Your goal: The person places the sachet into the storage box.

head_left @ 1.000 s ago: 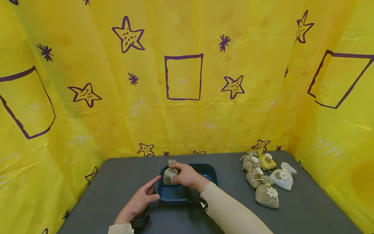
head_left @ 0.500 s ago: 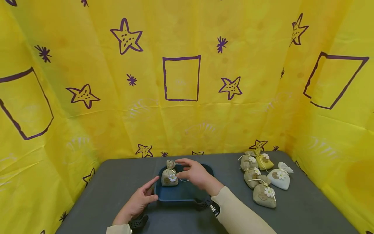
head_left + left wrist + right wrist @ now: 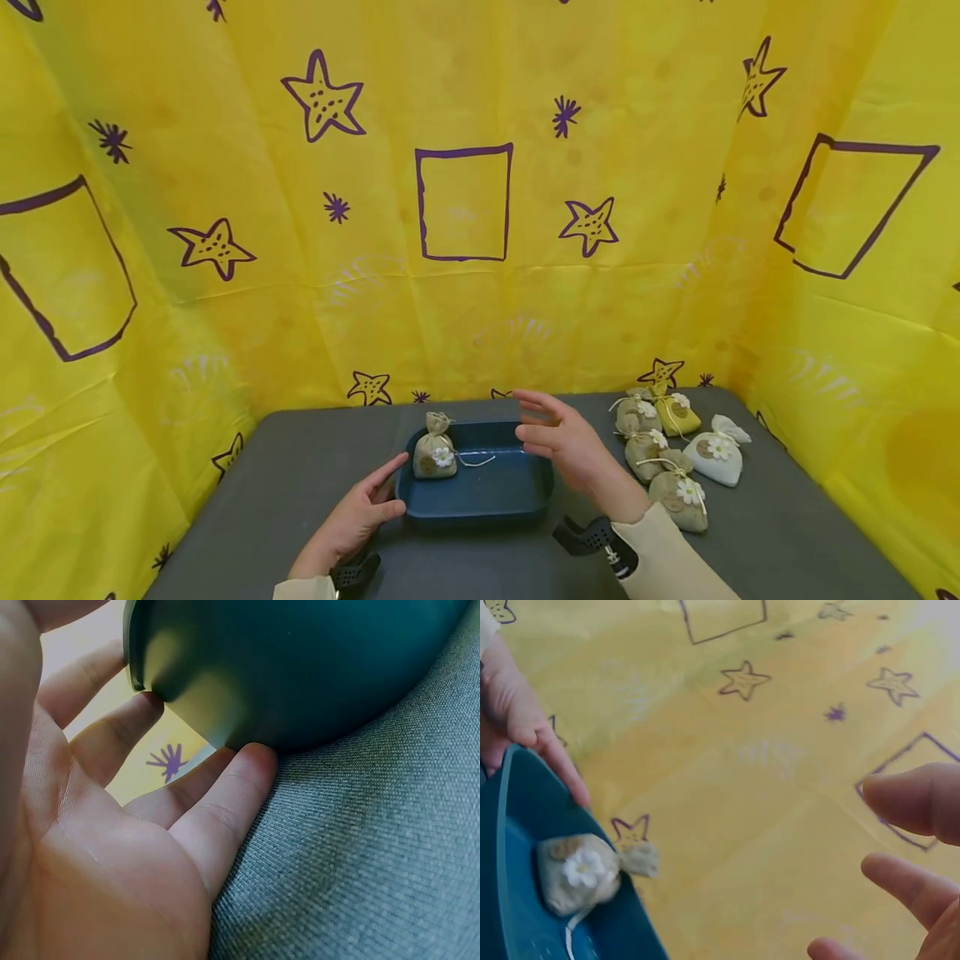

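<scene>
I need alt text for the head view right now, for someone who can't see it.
A small tan sachet stands in a blue tray on a grey table. The left hand touches the tray's near-left corner; the open right hand hovers over its right end. More sachets lie to the right; yellow star-printed cloth surrounds the table.

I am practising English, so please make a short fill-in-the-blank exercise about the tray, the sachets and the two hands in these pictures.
1. One sachet stands inside the blue ____.
2. The left hand touches the tray at its near-left ____.
3. The right hand holds ____.
4. The other sachets lie on the table to the ____ of the tray.

Missing words: tray; corner; nothing; right
</scene>
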`<state>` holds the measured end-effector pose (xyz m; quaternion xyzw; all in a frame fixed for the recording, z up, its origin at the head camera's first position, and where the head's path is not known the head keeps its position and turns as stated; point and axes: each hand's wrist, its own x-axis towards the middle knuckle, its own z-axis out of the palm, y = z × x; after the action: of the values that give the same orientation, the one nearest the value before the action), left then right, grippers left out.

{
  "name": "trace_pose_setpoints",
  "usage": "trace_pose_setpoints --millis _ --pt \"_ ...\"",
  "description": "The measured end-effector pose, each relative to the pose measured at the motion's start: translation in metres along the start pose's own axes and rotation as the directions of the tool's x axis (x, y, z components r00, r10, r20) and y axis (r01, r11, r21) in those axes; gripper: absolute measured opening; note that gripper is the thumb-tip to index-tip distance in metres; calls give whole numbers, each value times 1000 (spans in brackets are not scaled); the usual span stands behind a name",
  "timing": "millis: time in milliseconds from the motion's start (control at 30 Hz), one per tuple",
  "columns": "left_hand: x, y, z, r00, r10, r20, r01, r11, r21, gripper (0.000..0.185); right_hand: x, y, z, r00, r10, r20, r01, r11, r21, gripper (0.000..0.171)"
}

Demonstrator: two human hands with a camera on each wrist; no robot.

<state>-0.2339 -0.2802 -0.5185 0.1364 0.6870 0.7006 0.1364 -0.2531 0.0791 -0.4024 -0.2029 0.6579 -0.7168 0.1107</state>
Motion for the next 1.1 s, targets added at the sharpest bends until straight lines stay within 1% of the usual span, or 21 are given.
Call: trace_pose_setpoints --millis 133,300,367,500,600,733,933,1100 --pt "1 0 0 1000 1 -3 -1 1000 6 72 -13 -4 -20 999 -6 -38 7 1000 26 63" --pt "1 -1 0 1000 -10 -11 10 1000 17 73 -32 -6 -51 998 -8 -66 9 1000 23 61" --pt "1 0 0 1000 -14 -14 14 1000 22 73 -41 -7 -64 997 -1 -72 1 1000 0 62" --pt "1 0 0 1000 -12 -10 12 1000 15 72 -61 -11 -89 993 8 -114 -16 998 -68 62" --pt "1 0 -1 1000 -9 -7 9 1000 10 72 -75 -11 -107 989 -3 -146 -15 993 -118 59" --pt "2 0 -2 1000 -5 -10 5 1000 14 71 -90 -7 -130 985 -30 -168 5 989 -146 54" --pt "2 0 0 1000 -6 6 6 1000 -1 72 -111 1 -163 988 -50 -148 26 987 -158 53" --pt "1 0 2 1000 -13 -3 13 1000 2 71 -124 6 -187 996 -40 -76 29 990 -140 51"
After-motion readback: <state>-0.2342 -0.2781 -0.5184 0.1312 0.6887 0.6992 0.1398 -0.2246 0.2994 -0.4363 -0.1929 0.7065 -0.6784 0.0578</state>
